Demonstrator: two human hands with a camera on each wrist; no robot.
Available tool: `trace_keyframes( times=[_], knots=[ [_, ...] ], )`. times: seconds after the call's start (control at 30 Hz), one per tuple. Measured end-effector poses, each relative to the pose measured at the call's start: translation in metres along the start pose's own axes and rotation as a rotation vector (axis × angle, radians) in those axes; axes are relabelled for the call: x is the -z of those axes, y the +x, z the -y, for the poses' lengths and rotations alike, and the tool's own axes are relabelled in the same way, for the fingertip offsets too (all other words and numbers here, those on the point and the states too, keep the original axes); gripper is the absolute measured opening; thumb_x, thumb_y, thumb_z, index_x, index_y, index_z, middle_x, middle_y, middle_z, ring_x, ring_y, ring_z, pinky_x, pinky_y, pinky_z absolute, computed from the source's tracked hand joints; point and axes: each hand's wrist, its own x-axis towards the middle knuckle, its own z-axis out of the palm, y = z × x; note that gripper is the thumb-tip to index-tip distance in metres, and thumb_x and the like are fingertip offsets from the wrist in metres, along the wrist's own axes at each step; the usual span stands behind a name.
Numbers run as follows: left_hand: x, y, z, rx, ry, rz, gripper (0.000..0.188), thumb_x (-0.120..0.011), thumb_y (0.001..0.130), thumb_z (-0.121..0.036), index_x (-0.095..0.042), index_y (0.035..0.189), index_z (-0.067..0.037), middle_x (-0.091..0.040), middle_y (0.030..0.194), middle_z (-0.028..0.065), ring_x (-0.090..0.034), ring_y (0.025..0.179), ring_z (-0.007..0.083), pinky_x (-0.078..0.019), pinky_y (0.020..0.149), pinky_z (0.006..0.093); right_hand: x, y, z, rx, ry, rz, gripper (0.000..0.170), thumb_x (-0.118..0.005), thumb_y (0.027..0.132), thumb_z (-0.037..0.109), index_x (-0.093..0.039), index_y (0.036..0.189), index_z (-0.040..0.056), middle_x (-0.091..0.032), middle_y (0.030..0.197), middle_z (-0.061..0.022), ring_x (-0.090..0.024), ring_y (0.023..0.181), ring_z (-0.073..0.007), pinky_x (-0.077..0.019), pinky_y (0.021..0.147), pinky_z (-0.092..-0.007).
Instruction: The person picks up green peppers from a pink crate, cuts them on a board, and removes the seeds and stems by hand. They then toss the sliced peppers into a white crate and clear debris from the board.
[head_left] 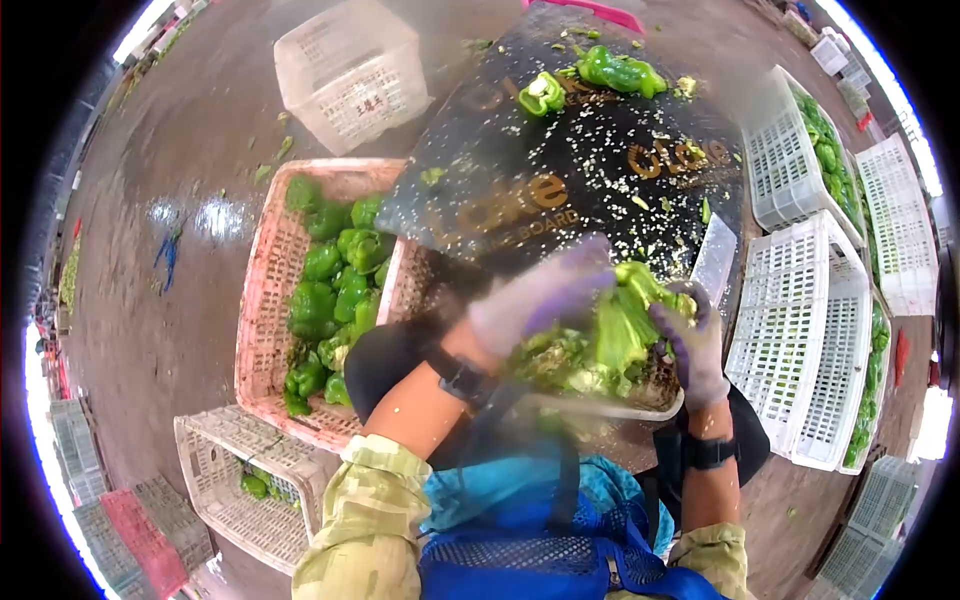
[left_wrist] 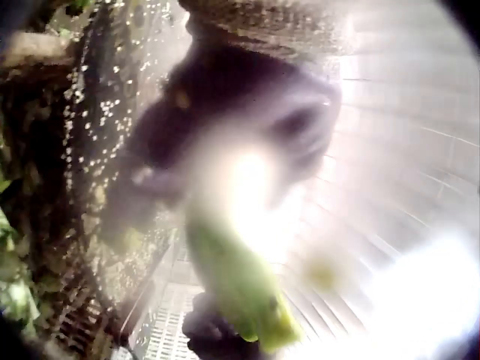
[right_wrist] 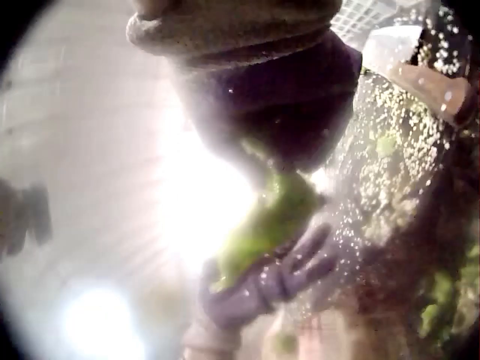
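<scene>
A long green pepper (head_left: 625, 325) is held between two gloved hands over a tub (head_left: 640, 412) of pepper scraps. My left hand (head_left: 545, 290), blurred in the head view, grips one end of the pepper; in the left wrist view the pepper (left_wrist: 232, 277) hangs from its fingers. The other end is pinched by my right hand (head_left: 697, 340), whose curled fingers show around the pepper (right_wrist: 274, 217) in the right wrist view. Beyond the hands lies a black board (head_left: 590, 150) strewn with white seeds. A cleaver (head_left: 713, 250) rests on its right edge.
Two green peppers (head_left: 620, 72) lie at the board's far end. A pink crate (head_left: 262, 300) of green peppers stands at the left. White crates (head_left: 780, 340) line the right, some holding peppers. A white tub (head_left: 350, 80) stands at the back left, and another crate (head_left: 225, 480) lies front left.
</scene>
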Motion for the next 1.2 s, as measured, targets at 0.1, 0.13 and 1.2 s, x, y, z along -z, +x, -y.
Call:
trace_keyframes(
  times=[0.1,0.13,1.2],
  knots=[
    [0.01,-0.01,-0.03,-0.373,-0.044,-0.234,0.037,-0.054,0.09,-0.008,-0.045,0.126,-0.006,-0.052,0.12,0.0117,-0.054,0.111,0.0243,-0.0477,0.094,0.0416,-0.005,-0.004,-0.033,0.493,-0.526,0.095,0.035,-0.071,0.077,0.01,-0.058,0.109,0.0021,-0.061,0.099,-0.0099,-0.061,0.083,-0.0186,-0.0517,0.072,-0.0315],
    [0.008,-0.011,-0.043,-0.44,-0.3,-0.356,0.035,-0.053,0.091,-0.009,-0.044,0.125,-0.005,-0.053,0.114,0.0111,-0.053,0.111,0.0265,-0.0479,0.094,0.0423,-0.015,-0.008,-0.034,0.569,-0.624,0.238,0.038,-0.07,0.076,0.011,-0.059,0.111,0.0021,-0.062,0.103,-0.0114,-0.061,0.086,-0.0193,-0.0517,0.073,-0.0337],
    [-0.008,-0.038,-0.085,-0.577,-0.495,-0.452,0.037,-0.047,0.093,-0.016,-0.045,0.13,-0.012,-0.056,0.12,0.008,-0.056,0.108,0.0248,-0.0455,0.096,0.0433,-0.116,0.232,0.081,0.903,-1.525,0.184,0.052,-0.068,0.072,0.017,-0.054,0.122,0.015,-0.046,0.133,-0.0129,-0.042,0.124,-0.0332,-0.0363,0.1,-0.0469]
  ],
)
